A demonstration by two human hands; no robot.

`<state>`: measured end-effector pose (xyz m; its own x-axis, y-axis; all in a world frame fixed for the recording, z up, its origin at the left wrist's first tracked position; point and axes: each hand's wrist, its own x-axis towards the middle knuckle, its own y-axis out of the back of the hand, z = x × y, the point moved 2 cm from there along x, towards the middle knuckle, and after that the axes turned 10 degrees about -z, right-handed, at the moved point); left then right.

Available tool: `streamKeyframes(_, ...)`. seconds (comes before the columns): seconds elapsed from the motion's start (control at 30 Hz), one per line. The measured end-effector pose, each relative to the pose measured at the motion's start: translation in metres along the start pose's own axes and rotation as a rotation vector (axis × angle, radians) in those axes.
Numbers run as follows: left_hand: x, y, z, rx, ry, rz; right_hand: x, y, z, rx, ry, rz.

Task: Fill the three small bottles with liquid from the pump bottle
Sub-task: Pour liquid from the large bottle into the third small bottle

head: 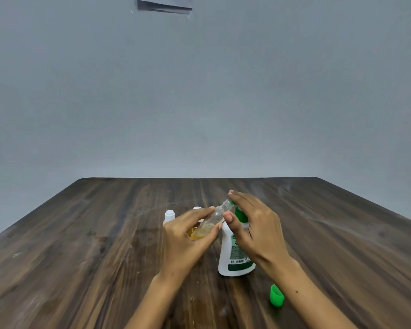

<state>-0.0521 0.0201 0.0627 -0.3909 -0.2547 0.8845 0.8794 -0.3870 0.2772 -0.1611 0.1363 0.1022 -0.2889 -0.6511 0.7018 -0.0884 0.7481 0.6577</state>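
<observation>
My left hand (188, 236) grips a small clear bottle (211, 222), tilted with its open neck up to the right against the green pump nozzle. Yellow liquid sits in its lower end. My right hand (252, 224) lies flat on top of the pump head of the white pump bottle (235, 257), fingers straight and thumb down its side. Two other small bottles stand behind my left hand, one with a white cap (169, 216), the other (197, 208) mostly hidden.
A loose green cap (276, 296) lies on the dark wooden table (81, 257), at the near right by my right forearm. A grey wall rises behind the table's far edge.
</observation>
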Motion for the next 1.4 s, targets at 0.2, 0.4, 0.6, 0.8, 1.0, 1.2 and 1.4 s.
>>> streamKeyframes(0.2, -0.001, -0.001, -0.003, 0.001, 0.019, 0.027, 0.002, 0.005, 0.000, 0.011, 0.001, -0.003)
streamKeyframes(0.4, -0.001, -0.002, 0.000, -0.006, 0.003, 0.006, -0.003, -0.002, -0.003, -0.020, -0.006, 0.046)
streamKeyframes(0.6, -0.003, -0.002, -0.004, 0.004, 0.018, 0.008, 0.003, 0.004, -0.001, -0.010, -0.009, 0.027)
streamKeyframes(0.8, -0.001, -0.002, -0.001, 0.006, 0.002, 0.003, -0.003, -0.005, -0.003, -0.015, -0.006, 0.086)
streamKeyframes(1.0, -0.003, -0.001, -0.004, 0.027, 0.014, 0.007, 0.005, 0.001, -0.004, 0.006, -0.016, 0.071)
streamKeyframes(1.2, -0.001, -0.002, -0.001, 0.028, -0.006, 0.011, -0.002, -0.006, -0.004, -0.023, -0.021, 0.119)
streamKeyframes(1.4, -0.004, -0.002, -0.005, 0.026, 0.017, 0.014, 0.002, -0.001, -0.004, -0.031, -0.001, 0.122)
